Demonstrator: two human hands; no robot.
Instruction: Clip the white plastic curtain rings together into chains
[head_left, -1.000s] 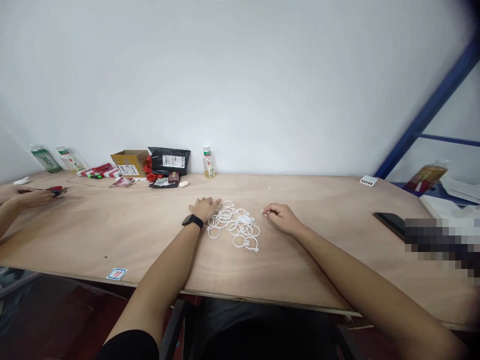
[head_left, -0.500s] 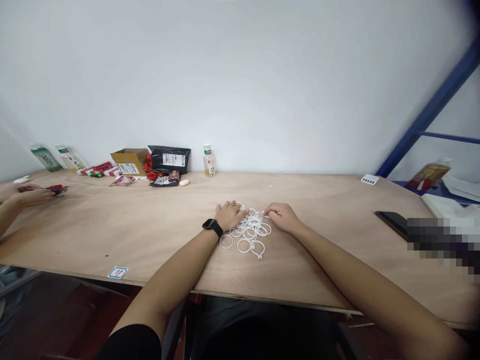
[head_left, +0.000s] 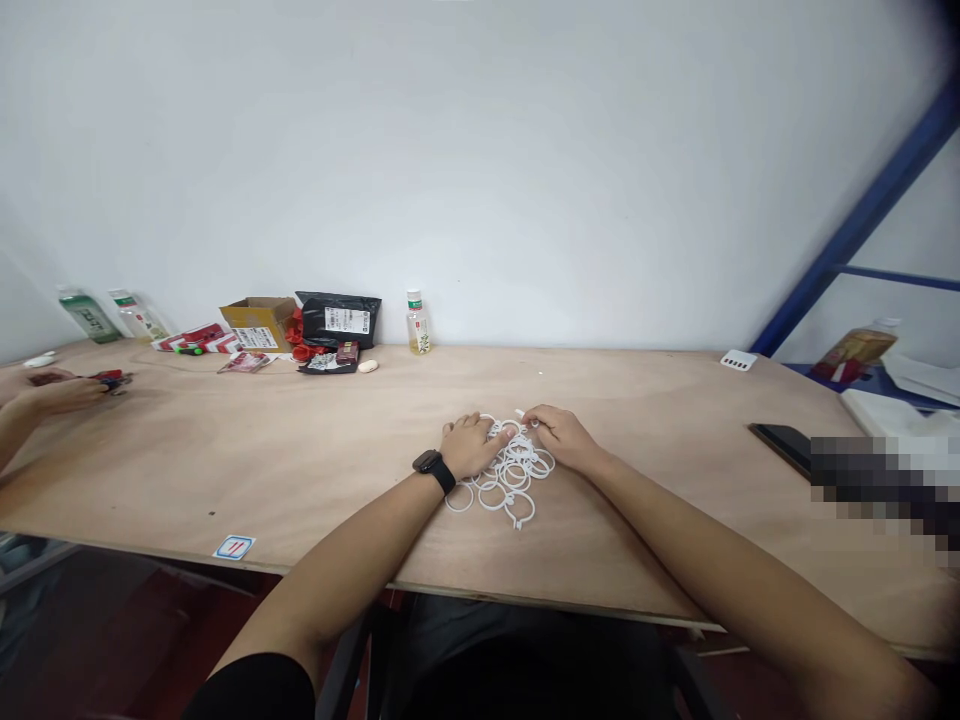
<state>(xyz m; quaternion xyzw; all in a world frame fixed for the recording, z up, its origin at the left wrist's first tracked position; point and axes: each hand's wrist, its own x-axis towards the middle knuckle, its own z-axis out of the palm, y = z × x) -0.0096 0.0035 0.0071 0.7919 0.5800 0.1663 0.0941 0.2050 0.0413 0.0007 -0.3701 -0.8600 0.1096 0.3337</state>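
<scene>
A loose pile of white plastic rings (head_left: pixel 516 476), some with a small clip-like tab, lies on the table in front of me. My left hand (head_left: pixel 472 445), with a black watch on its wrist, lies palm down over the pile's left side, fingers apart. Some rings are partly hidden under it. At the pile's upper right, my right hand (head_left: pixel 557 432) is closed with thumb and finger pinched on a white ring (head_left: pixel 520 413), of which only a little shows. A single ring (head_left: pixel 460 497) sits at the lower left, by my left wrist.
Along the wall stand a drink bottle (head_left: pixel 418 322), a black parcel bag (head_left: pixel 341 318) and an open cardboard box (head_left: pixel 259 322). A phone (head_left: pixel 781 447) lies at right. Another person's hands (head_left: pixel 67 392) hold something red at far left. A numbered label (head_left: pixel 235 546) sits near the front edge.
My left hand has shifted slightly right and nearer to me, and the pile of rings has moved with it. The right hand has barely moved; a white piece now shows beyond its fingertips.
</scene>
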